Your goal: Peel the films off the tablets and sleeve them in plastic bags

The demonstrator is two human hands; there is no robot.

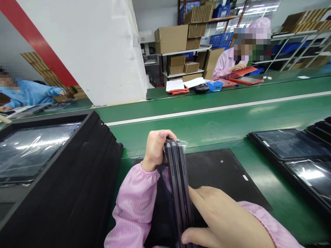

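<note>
Dark grey slim tablet [179, 189] stands on edge above a black mat [227, 168] for side access: left hand [155, 148] clamps its upper end, right hand [222, 217] grips its side.

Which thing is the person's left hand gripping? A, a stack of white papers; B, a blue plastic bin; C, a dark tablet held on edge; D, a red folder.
C. The left hand wraps over the top edge of the dark tablet, which stands on its edge above the black mat.
</note>
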